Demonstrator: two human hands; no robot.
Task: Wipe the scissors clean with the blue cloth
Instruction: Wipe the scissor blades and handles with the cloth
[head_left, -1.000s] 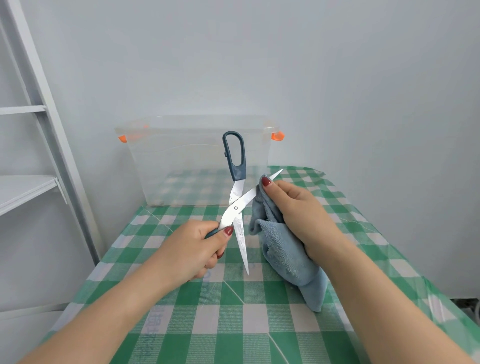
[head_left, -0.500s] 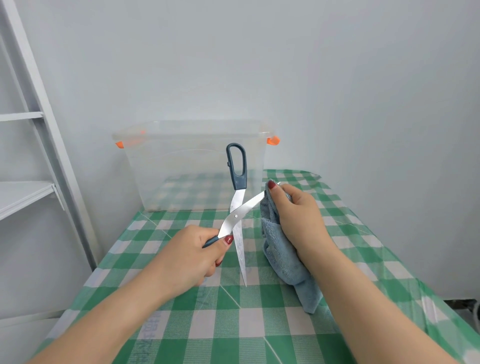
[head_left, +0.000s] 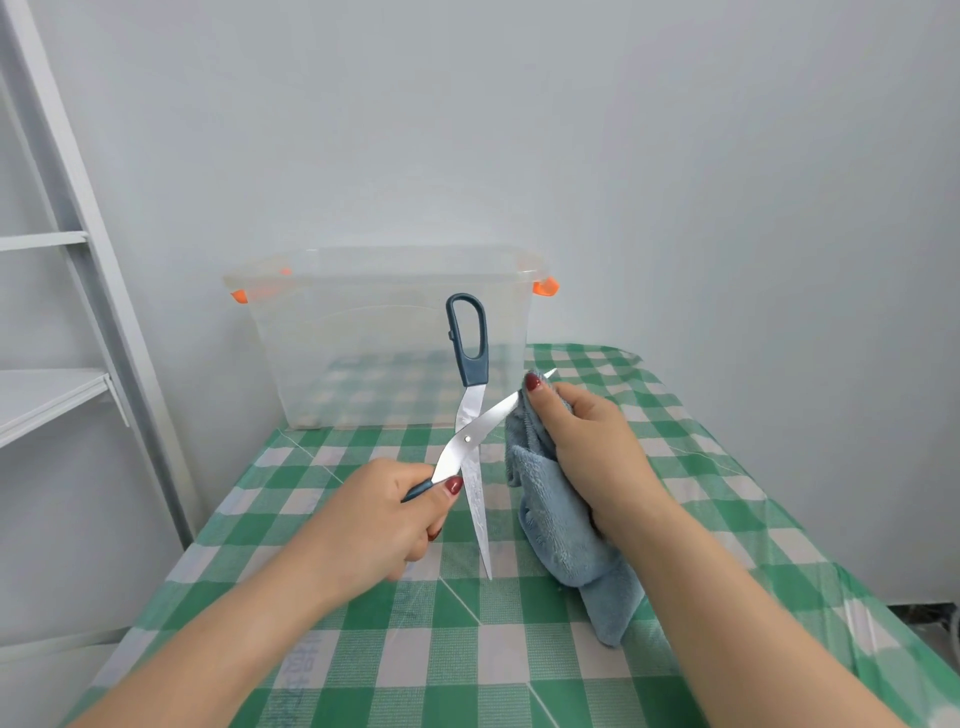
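The scissors (head_left: 470, 415) have dark blue handles and steel blades and are spread wide open in the air above the table. My left hand (head_left: 387, 512) grips the lower handle, which is mostly hidden in my fist. The other handle loop points up. My right hand (head_left: 582, 441) holds the blue cloth (head_left: 561, 525) and pinches it round the upper blade near its tip. The tip pokes out past my thumb. The cloth's loose end hangs down to the tablecloth.
A clear plastic storage box (head_left: 363, 358) with orange clips stands at the back of the table. The table carries a green and white checked cloth (head_left: 467, 665). A white shelf frame (head_left: 62, 260) stands at the left. A plain wall is close behind and to the right.
My right hand with the cloth slid along the blade toward its tip and then back slightly, so the tip shows again. My left hand kept its grip on the handle.
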